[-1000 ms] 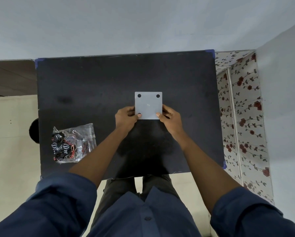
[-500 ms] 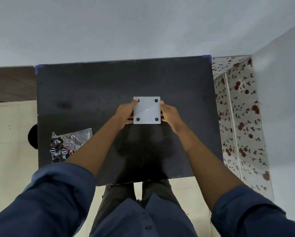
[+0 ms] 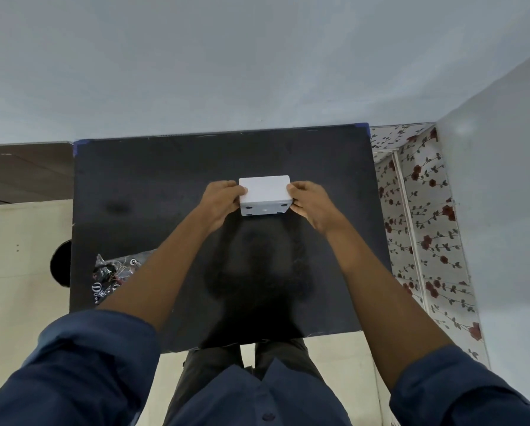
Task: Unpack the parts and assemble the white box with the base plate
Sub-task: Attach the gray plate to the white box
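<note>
White box [image 3: 264, 189]: tipped since the earlier frame, so that a plain face is now shown and the face with dark holes is turned toward the person. Held at mid worktop [image 3: 171, 179] between left hand [image 3: 221, 200] and right hand [image 3: 310, 203], each closed on one end. Plastic bag [image 3: 111, 276] of parts: lying at the worktop's left edge, partly hidden by the left forearm.

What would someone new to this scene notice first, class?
The eye lands on the white box, bright against the black table, held at mid-table between the left hand and right hand, one at each end. Next comes the clear bag of parts at the table's left edge, partly hidden behind the left forearm.
</note>
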